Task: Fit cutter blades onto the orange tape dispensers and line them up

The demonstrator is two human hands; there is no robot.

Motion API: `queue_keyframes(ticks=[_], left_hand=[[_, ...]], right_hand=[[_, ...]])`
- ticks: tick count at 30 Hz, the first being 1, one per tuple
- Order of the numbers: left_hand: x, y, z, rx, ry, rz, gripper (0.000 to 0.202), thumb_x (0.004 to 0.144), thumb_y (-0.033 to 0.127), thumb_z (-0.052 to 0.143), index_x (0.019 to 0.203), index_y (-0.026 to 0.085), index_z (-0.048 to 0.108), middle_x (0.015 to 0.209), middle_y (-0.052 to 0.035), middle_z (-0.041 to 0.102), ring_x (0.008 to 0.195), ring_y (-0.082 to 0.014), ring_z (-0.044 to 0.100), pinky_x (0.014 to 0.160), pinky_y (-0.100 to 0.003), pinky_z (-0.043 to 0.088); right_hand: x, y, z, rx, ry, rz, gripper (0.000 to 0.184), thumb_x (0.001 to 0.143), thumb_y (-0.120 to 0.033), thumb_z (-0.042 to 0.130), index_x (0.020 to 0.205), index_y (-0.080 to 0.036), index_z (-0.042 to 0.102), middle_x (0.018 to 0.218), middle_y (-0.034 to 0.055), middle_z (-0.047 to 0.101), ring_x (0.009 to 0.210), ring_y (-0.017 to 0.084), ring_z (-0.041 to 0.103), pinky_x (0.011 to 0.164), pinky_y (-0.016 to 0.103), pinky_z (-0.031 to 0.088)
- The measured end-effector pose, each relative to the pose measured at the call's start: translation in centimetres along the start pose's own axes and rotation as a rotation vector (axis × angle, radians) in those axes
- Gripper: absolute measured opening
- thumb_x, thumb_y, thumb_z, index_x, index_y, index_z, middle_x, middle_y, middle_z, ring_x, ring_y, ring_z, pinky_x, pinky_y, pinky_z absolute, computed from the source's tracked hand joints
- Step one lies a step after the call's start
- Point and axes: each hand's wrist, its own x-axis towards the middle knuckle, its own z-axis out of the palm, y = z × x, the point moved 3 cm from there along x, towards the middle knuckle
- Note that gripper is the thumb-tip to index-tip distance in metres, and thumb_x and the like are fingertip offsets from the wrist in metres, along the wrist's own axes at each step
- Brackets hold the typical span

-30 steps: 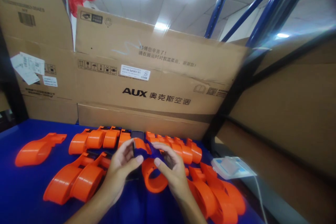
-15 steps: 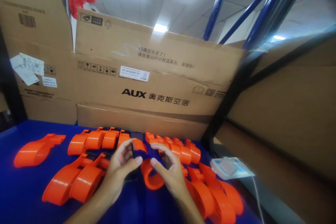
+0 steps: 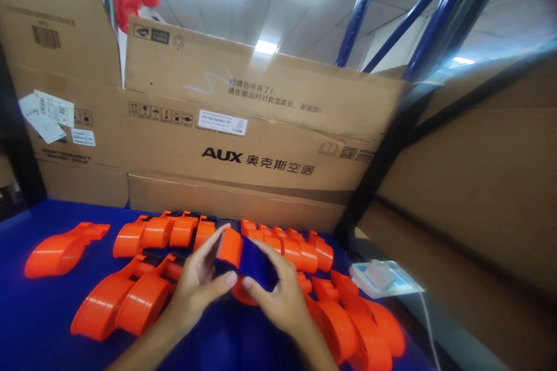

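Note:
Both hands are raised over the middle of the blue table (image 3: 209,342). My left hand (image 3: 200,278) is closed around an orange plastic piece (image 3: 230,247) with a curved face. Against it sits a dark blue, smooth piece (image 3: 259,264), gripped between the thumb and fingers of my right hand (image 3: 278,284). The two pieces touch or nearly touch; whether they are joined I cannot tell. Just below the thumbs shows part of an orange rounded band (image 3: 244,293), mostly hidden.
Several orange looped pieces with short handles (image 3: 102,304) lie at the left, some with black parts. More orange pieces (image 3: 348,324) lie at the right. Behind stands a cardboard panel (image 3: 174,145). A white device with a cable (image 3: 385,278) sits by the dark post (image 3: 369,179).
The held pieces have turned: the dark blue piece now shows a broad face, and the orange piece shows more. The orange band below is more covered. My right hand has tilted slightly.

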Motion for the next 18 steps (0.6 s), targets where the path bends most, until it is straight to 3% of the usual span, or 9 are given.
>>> queue_keyframes(ticks=[4,9,18], left_hand=[[-0.1,-0.1,0.0,0.074,0.034,-0.002,0.068,0.071,0.022,0.084,0.134,0.026,0.06,0.144,-0.0082,0.058,0.14,-0.0327,0.045,0.115,-0.039,0.036],[0.4,-0.5,-0.8,0.229,0.143,0.049,0.054,0.072,0.027,0.084,0.122,0.027,0.063,0.132,-0.0051,0.065,0.128,-0.0308,0.055,0.104,-0.036,0.045],[0.7,-1.0,-1.9,0.365,0.141,0.102,0.05,0.075,0.034,0.081,0.119,0.026,0.058,0.123,-0.0048,0.064,0.116,-0.0275,0.059,0.094,-0.037,0.049]], right_hand=[[-0.2,-0.1,0.1,-0.199,0.061,-0.117,0.074,0.078,-0.038,0.08,0.145,-0.029,0.05,0.117,0.0118,0.066,0.105,0.031,0.064,0.093,0.049,0.053],[-0.4,0.1,0.4,-0.388,0.1,-0.267,0.073,0.08,-0.037,0.079,0.147,-0.033,0.048,0.114,0.0119,0.06,0.102,0.031,0.06,0.089,0.052,0.052],[-0.5,0.3,0.7,-0.43,0.124,-0.325,0.075,0.082,-0.038,0.079,0.148,-0.031,0.046,0.112,0.0111,0.058,0.1,0.029,0.059,0.086,0.047,0.053]])
